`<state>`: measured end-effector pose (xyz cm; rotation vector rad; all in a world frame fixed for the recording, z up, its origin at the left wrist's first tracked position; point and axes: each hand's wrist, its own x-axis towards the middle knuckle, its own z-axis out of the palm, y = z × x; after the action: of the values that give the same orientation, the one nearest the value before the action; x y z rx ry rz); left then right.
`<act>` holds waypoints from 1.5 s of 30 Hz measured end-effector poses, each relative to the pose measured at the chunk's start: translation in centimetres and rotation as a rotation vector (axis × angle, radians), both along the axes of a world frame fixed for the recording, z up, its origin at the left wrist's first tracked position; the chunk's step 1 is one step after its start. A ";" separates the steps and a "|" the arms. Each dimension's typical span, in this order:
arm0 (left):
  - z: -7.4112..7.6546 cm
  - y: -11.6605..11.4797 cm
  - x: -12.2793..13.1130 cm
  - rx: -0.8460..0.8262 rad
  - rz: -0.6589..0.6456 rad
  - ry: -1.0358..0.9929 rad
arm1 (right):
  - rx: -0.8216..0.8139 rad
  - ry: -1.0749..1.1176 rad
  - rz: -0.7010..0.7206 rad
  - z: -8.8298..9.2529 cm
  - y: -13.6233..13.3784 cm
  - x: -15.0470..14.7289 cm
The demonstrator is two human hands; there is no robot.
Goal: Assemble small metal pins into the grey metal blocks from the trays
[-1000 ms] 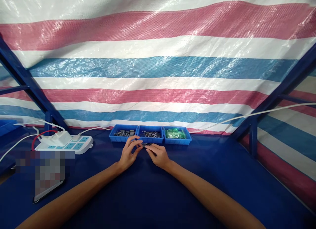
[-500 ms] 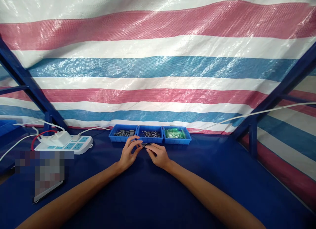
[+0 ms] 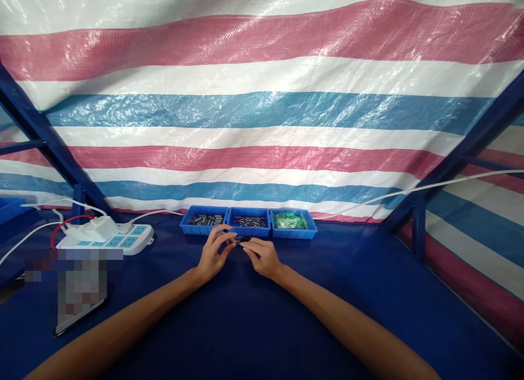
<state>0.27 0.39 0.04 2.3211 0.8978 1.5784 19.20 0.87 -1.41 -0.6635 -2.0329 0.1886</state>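
My left hand [image 3: 214, 254] pinches a small dark part [image 3: 239, 240], with thumb and fingers closed round its left end. From the other side, the fingertips of my right hand [image 3: 264, 257] are closed on the same spot, partly hiding the part. Its exact kind is too small to make out. Just behind my hands stand three blue bins in a row. Grey block-like pieces lie in the left bin [image 3: 183, 225]. The middle bin [image 3: 267, 232] holds many thin metal pieces like screws or pins, and the right bin [image 3: 295, 235] contains green plastic packets.
At left on the dark blue table [image 3: 245, 325] is a white power strip [image 3: 137, 243] with plugs and cables. A blurred flat device [image 3: 79, 314] lies in front of it. Blue metal frame bars [image 3: 454, 156] slant at both sides before a striped tarp [image 3: 262, 112].
Both hands stay in nearly the same place, still pinching the small dark part. The view has shifted very slightly.
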 end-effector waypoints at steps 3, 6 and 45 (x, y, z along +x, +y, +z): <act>0.1 0.0 0.0 0.003 -0.005 0.001 | -0.001 0.002 0.007 0.1 0.0 0.0; 0.1 0.0 0.0 0.004 -0.005 -0.001 | -0.003 0.004 0.011 0.1 0.0 0.0; 0.3 0.3 0.1 -0.090 0.047 0.074 | -0.054 0.182 -0.059 0.4 0.0 -0.3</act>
<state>0.37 0.71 0.39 2.3261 1.0253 1.4464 18.95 0.86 -0.97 -0.7135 -1.8369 0.2605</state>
